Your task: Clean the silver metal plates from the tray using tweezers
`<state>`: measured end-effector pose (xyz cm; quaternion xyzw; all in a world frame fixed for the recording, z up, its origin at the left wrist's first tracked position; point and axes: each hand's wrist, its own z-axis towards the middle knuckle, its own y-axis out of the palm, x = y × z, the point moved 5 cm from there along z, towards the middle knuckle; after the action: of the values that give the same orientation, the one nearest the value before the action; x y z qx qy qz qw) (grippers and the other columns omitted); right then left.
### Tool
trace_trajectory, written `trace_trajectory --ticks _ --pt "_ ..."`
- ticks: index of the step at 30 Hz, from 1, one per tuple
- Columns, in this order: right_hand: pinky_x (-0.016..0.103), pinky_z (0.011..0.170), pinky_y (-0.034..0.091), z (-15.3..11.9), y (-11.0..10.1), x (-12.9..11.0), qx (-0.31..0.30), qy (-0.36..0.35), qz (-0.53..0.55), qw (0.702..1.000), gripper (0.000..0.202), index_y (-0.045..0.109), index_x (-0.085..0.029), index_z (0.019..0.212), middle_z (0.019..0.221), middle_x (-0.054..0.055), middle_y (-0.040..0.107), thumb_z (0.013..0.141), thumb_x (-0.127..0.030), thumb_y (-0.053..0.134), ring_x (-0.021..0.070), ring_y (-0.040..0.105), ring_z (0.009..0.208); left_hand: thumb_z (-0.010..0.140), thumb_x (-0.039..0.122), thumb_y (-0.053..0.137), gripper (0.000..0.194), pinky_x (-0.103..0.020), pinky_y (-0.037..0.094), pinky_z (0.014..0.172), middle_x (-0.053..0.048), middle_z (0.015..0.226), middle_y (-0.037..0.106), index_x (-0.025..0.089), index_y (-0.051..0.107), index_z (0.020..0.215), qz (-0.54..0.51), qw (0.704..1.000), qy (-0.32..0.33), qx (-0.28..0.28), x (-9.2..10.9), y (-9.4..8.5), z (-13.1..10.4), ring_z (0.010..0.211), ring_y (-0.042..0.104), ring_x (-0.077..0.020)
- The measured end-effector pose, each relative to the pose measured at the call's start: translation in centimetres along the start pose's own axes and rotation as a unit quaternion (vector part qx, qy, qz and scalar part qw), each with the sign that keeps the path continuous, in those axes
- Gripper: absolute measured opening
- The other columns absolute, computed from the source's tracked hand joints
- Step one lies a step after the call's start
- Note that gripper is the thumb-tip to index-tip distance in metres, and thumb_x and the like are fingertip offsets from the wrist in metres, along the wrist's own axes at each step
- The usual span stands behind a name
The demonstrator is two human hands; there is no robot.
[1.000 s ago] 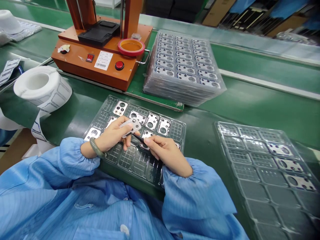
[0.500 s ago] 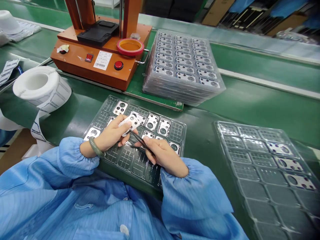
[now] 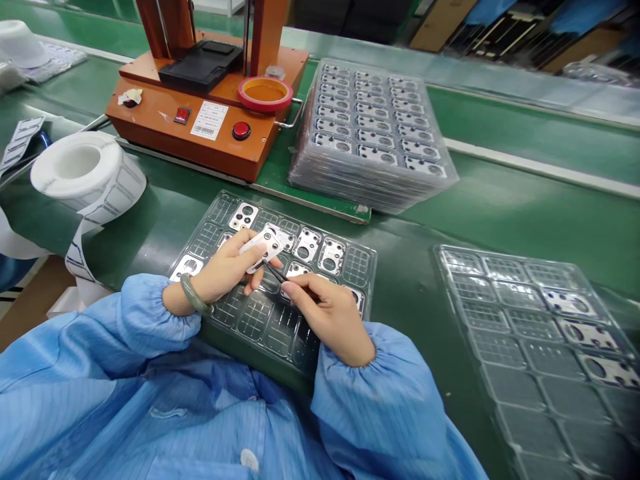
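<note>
Held plate (image 3: pixel 270 253): smooth, metal-looking
Central tray (image 3: pixel 253 321): clear, glossy plastic
Sleeve (image 3: pixel 380 390): creased, matt cloth
Bench (image 3: pixel 406 293): smooth, glossy
Bangle (image 3: pixel 192 293): smooth, glossy

1. A white perforated plate (image 3: pixel 260 239) is gripped by the left hand (image 3: pixel 227 270).
2. Black tweezers (image 3: pixel 277 271) are held in the right hand (image 3: pixel 334 313), tips at the plate's edge; contact cannot be confirmed.
3. Both hands are positioned over a clear compartmented tray (image 3: pixel 280 330), partly filled with silver plates (image 3: pixel 311 239).
4. On the tabletop (image 3: pixel 410 293), a second tray (image 3: pixel 515 387) is placed to the right.
5. Stacked trays (image 3: pixel 345 187) are noted beside an orange machine (image 3: pixel 185 150).
</note>
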<state>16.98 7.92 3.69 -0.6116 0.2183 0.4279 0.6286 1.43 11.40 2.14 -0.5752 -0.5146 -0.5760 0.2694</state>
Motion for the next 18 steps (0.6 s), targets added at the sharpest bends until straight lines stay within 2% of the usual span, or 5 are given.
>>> trace_trajectory --ticks 6,9,13,16,18 --pt "0.024 0.056 0.045 0.0 0.9 0.3 -0.107 0.053 0.053 0.991 0.04 0.057 -0.021 0.064 0.055 -0.002 0.06 0.096 -0.039 0.042 0.0113 0.056 0.05 0.09 0.035 0.052 0.02 -0.015 0.039 0.035 -0.001 0.088 0.067 0.019 0.041 0.089 -0.006 1.0 0.005 -0.017 0.0 0.1 0.1 0.042 0.052 -0.0032" --pt "0.025 0.056 0.045 -0.1 1.3 0.6 -0.139 0.1 0.09 0.981 0.045 0.058 -0.021 0.068 0.051 -0.004 0.055 0.097 -0.047 0.036 0.0119 0.054 0.049 0.09 0.036 0.052 0.02 -0.015 0.038 0.034 -0.001 0.087 0.066 0.019 0.041 0.09 0.0 1.0 0.013 -0.021 0.0 0.1 0.1 0.041 0.051 -0.0029" --pt "0.028 0.063 0.046 0.0 1.4 0.8 -0.123 0.125 0.114 0.978 0.043 0.061 -0.02 0.078 0.047 -0.005 0.049 0.097 -0.048 0.035 0.0133 0.055 0.052 0.091 0.037 0.05 0.021 -0.014 0.036 0.033 0.001 0.085 0.065 0.019 0.041 0.089 0.021 0.999 0.019 -0.026 0.0 0.2 0.0 0.04 0.05 -0.0023" --pt "0.028 0.061 0.047 -0.1 1.7 1.1 -0.1 0.125 0.142 0.977 0.028 0.056 -0.021 0.104 0.057 -0.006 0.057 0.088 -0.044 0.056 0.0144 0.059 0.057 0.091 0.038 0.049 0.021 -0.014 0.035 0.033 0.001 0.084 0.064 0.019 0.041 0.089 0.032 0.999 0.013 -0.024 -0.1 0.2 0.0 0.039 0.049 -0.0017" --pt "0.027 0.059 0.048 -0.1 1.8 1.2 -0.069 0.117 0.16 0.978 0.034 0.053 -0.022 0.103 0.068 -0.004 0.062 0.079 -0.041 0.068 0.0151 0.062 0.062 0.091 0.038 0.049 0.021 -0.014 0.035 0.033 0.0 0.087 0.065 0.019 0.041 0.091 0.027 0.999 0.013 -0.019 0.0 0.1 0.0 0.039 0.049 -0.0016"
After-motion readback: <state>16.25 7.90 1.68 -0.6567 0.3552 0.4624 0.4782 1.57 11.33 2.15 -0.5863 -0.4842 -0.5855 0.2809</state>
